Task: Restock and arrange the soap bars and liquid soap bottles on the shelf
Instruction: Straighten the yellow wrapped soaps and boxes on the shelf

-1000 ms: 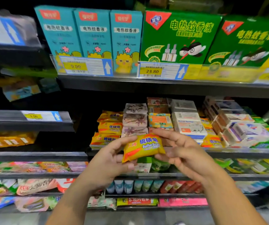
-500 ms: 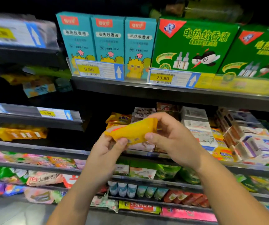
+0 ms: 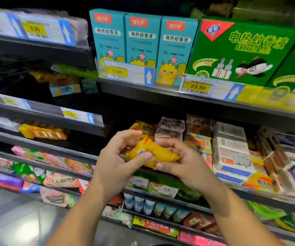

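A yellow wrapped soap bar (image 3: 156,154) is held in front of the middle shelf by both hands. My left hand (image 3: 115,161) pinches its left end with thumb and fingers. My right hand (image 3: 183,161) grips its right side from below and behind. Just behind the bar lies a stack of the same yellow soap bars (image 3: 143,127) on the shelf (image 3: 260,194). To their right stand stacks of floral-wrapped soaps (image 3: 170,129) and white boxed soaps (image 3: 232,155).
Teal boxes (image 3: 141,43) and green boxes (image 3: 239,52) of mosquito liquid fill the shelf above, with price tags along its edge. Lower shelves hold small bottles (image 3: 139,204) and colourful packets (image 3: 59,181). A darker shelf unit (image 3: 41,112) stands at the left.
Both hands have turned the yellow soap bar over and moved it towards the yellow stack. My view has shifted left, so the shelves appear further right.
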`<state>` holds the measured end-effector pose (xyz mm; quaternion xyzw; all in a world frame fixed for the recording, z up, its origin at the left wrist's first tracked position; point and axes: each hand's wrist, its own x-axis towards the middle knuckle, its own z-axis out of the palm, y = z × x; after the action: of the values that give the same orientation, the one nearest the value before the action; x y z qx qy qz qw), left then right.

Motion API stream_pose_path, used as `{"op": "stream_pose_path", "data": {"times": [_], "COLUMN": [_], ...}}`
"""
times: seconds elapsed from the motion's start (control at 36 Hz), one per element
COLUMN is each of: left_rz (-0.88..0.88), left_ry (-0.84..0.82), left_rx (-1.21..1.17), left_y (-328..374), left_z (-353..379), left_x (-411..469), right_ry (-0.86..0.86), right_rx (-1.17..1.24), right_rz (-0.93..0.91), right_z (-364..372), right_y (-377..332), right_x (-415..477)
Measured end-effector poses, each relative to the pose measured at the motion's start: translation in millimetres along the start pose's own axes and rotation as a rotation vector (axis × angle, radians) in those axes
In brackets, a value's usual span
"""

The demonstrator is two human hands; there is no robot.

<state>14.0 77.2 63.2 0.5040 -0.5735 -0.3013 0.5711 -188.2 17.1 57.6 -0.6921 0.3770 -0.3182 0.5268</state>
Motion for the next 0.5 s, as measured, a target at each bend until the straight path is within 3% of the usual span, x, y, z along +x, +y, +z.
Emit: {"op": "stream_pose_path", "data": {"times": [0.19,0.31,0.5], "left_rz": [-0.095,-0.055,0.246], "left_ry": [-0.107,-0.108,0.023], "left_rx": [0.041,0.104,0.307], "left_y": [-12.9,-20.0,-30.4], "left_z": [-0.4,2.6,-7.1], "left_x": [-2.2,-4.7,8.1], "right_ry": [0.175,0.069,-0.154], "right_rx": [-0.030,-0.266,-0.106], "right_rz": [-0.126,-0.200,-0.007], "right_z": [-16.2,-9.9,-16.5], "right_y": [-34.4,-34.8,-34.8], "right_x": [4.3,4.1,5.5]}}
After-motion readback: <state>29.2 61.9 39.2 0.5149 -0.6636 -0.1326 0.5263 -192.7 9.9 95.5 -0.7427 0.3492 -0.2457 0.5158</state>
